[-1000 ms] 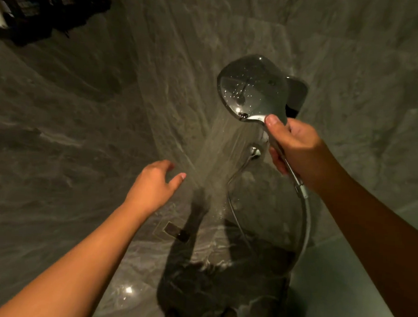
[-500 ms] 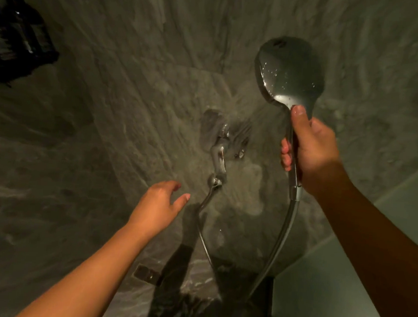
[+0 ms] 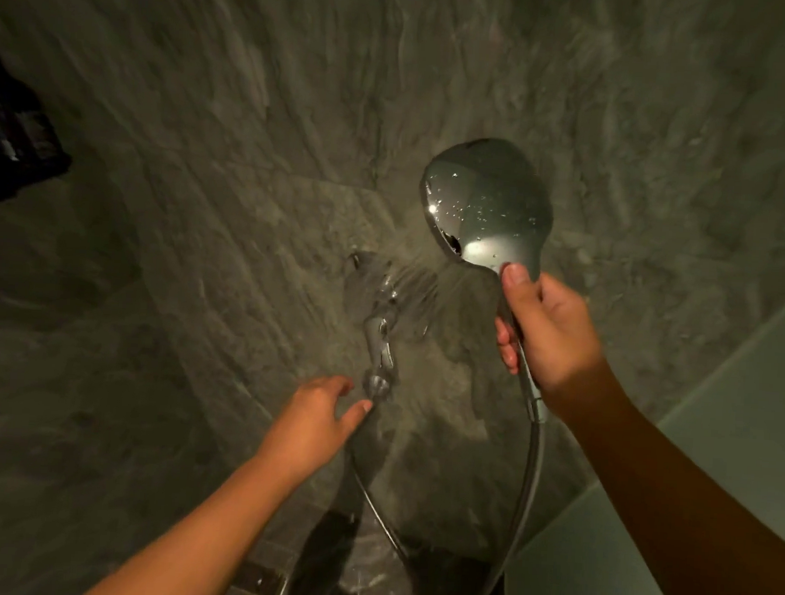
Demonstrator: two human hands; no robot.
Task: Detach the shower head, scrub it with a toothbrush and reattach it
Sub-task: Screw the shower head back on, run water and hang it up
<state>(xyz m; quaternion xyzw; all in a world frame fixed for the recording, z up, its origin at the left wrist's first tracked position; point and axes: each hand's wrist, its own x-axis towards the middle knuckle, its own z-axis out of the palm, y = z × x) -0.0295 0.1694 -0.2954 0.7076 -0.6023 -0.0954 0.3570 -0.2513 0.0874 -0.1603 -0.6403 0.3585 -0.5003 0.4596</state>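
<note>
Ideally the right hand (image 3: pixel 548 332), gripping the shower head (image 3: pixel 486 202) handle, aims spray wallward while the spread left hand (image 3: pixel 316 418) reaches the wall valve (image 3: pixel 379 342).

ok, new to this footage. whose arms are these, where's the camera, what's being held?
No machine here: both arms belong to one person wearing a head camera that looks forward and down. The right hand has its grip around the handle of a chrome shower head, which is off the wall with its hose looping down. Water sprays from it toward the grey stone wall. The left hand is open, holds nothing and reaches toward the blurred wall fitting. No toothbrush shows.
</note>
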